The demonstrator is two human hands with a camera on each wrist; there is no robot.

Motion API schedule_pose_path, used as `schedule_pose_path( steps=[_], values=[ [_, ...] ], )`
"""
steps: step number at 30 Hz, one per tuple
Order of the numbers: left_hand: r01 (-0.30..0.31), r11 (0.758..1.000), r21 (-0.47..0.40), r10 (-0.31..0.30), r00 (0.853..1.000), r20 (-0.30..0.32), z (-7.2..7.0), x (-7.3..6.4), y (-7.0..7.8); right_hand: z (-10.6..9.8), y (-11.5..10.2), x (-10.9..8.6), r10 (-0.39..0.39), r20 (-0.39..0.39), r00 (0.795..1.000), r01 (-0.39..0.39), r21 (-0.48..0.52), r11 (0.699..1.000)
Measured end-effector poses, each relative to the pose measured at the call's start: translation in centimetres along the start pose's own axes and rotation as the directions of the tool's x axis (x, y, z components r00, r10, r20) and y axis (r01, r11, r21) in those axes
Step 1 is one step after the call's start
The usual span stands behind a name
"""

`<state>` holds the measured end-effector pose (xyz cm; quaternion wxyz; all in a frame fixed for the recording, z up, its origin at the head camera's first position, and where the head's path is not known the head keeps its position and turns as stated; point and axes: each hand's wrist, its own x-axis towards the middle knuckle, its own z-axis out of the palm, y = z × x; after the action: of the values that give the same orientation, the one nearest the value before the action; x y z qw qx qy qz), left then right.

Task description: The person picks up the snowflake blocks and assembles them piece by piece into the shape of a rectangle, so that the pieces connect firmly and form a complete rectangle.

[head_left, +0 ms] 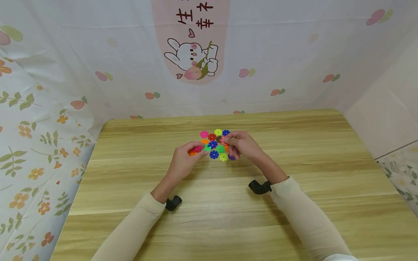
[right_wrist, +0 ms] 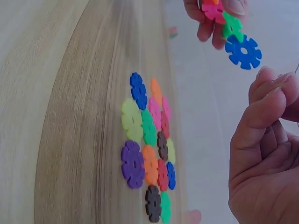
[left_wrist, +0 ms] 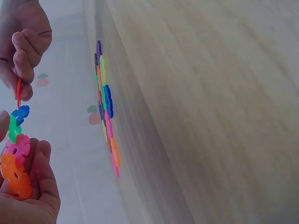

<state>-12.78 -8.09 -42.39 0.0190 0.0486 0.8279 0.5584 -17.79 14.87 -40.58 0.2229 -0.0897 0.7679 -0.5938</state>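
My left hand (head_left: 180,161) grips a short chain of slotted plastic discs: an orange disc (left_wrist: 17,177), a pink disc (left_wrist: 17,147), a green disc (right_wrist: 232,26) and a blue disc (right_wrist: 243,52) at the free end. Opposite it, my right hand (head_left: 244,145) pinches a red disc (left_wrist: 18,92) between thumb and fingertips, seen edge-on from the left wrist. That red disc stands close to the blue one. Both hands hover over more flat discs laid on the table, among them a purple disc (right_wrist: 133,164) and a yellow disc (right_wrist: 131,119).
The loose discs lie in a tight cluster on the wood-grain table (head_left: 209,214), including a dark brown disc (right_wrist: 153,203). A printed cloth (head_left: 277,54) hangs behind the table's far edge. Black wrist cameras (head_left: 260,187) sit on both forearms.
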Motion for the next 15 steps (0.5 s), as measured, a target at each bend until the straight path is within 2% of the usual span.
schedule_pose_path(
  steps=[15],
  values=[
    [-0.025, 0.999, 0.027, 0.025, 1.000, 0.011, 0.32, -0.02, 0.28, 0.87, -0.23, 0.16, 0.001, 0.030, 1.000, -0.001, 0.003, 1.000]
  ],
)
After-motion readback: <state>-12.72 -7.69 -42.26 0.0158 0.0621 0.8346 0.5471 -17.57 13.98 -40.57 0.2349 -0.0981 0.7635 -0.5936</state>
